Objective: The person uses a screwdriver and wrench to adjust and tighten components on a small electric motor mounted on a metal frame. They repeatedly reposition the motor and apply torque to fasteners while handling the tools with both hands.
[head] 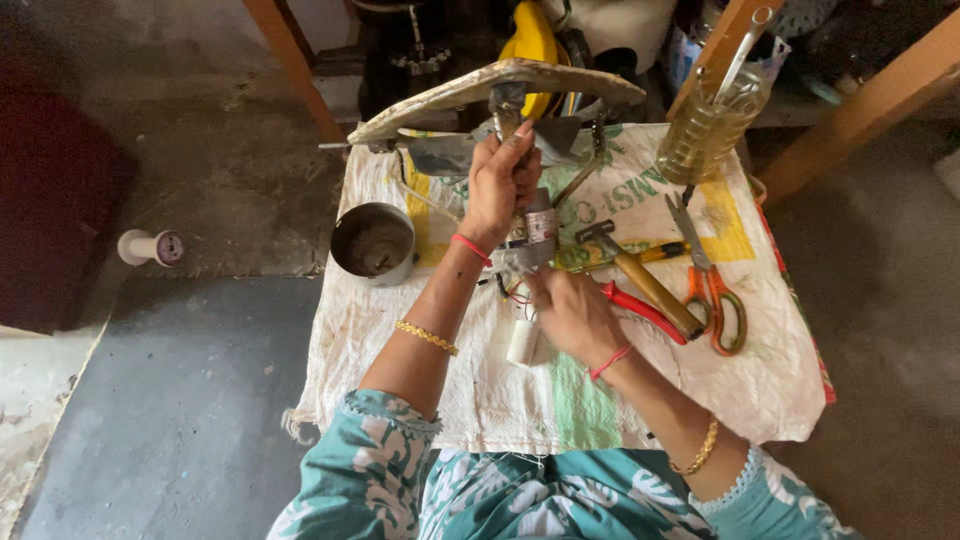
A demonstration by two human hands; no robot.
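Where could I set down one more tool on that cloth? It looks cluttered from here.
Bare cloth lies at the near left, below the metal cup and left of the left hand's forearm. Another patch is near right, below the scissors. It is crowded around the hammer, red-handled pliers and right hand.

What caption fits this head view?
Left hand grips a small grey metal motor; right hand touches its coloured wires.
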